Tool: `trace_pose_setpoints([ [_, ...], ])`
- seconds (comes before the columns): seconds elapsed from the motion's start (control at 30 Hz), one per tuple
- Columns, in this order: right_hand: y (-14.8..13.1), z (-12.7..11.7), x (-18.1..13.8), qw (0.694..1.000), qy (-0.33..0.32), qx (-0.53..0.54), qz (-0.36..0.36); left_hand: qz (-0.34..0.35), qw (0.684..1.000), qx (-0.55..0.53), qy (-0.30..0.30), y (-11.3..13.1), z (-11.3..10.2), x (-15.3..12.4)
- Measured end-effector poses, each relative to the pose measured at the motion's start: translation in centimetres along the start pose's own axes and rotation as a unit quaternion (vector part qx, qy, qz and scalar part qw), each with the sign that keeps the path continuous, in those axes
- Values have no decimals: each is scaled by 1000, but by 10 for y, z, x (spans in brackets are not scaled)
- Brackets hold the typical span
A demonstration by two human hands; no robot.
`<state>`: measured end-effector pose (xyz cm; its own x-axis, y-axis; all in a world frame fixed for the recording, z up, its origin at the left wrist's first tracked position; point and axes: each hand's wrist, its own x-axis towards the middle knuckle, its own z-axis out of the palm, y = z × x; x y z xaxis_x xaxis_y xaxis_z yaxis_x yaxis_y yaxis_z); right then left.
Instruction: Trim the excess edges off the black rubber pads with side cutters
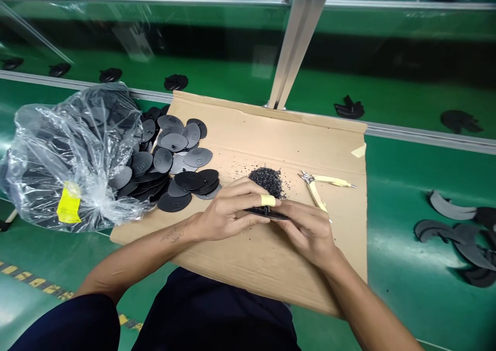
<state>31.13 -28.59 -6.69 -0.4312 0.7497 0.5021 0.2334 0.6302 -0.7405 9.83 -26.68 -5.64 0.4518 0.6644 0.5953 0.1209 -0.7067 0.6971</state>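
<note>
The left hand (pixel 227 214) and the right hand (pixel 306 227) are close together, both pinched on one thin black disc (pixel 267 213) held flat between them, over the middle of the cardboard sheet (pixel 271 144). A yellow band is wrapped around one left finger. Most of the disc is hidden by the fingers, so its shape is hard to see. Just behind the hands lies a little heap of black crumbs (pixel 267 179), and beside it, toward the right edge of the cardboard, lie yellow-handled cutters (pixel 320 188). At the left side of the cardboard sits a pile of grey and black discs (pixel 174 157); some have a small stamped mark, too tiny to read. They spill from a clear plastic bag (pixel 65 149) with a yellow tag (pixel 68 203); its writing cannot be read. On the green table (pixel 403 268), near the right edge, lie curved black pieces (pixel 461 237), partly cut off. A metal post (pixel 298 41) stands behind the cardboard.
</note>
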Motion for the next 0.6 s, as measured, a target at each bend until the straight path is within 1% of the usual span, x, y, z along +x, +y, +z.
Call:
trace_pose_setpoints([
  [0.1, 1, 0, 2, 1000, -1, 8, -3, -4, 1000, -17, 1, 0, 2, -1],
  [0.23, -2, -1, 5, 999, -15, 20, 20, -14, 1000, -6, -4, 0, 4, -3],
  [0.3, -5, -3, 6, 999, 6, 18, 28, -17, 1000, 22, -2, 0, 5, -5],
  [0.4, -7, -4, 7, 998, 56, 1, 28, -24, 999, 45, 0, -2, 6, -7],
  [0.43, -8, -5, 7, 997, 66, -4, 28, -32, 999, 32, -2, -2, 5, -8],
  [0.5, -9, -6, 7, 997, 72, -5, 26, -66, 997, -31, -10, -3, 3, -8],
  [0.6, -8, -9, 7, 997, 69, 5, 23, -153, 976, -155, -23, -3, -1, -6],
])
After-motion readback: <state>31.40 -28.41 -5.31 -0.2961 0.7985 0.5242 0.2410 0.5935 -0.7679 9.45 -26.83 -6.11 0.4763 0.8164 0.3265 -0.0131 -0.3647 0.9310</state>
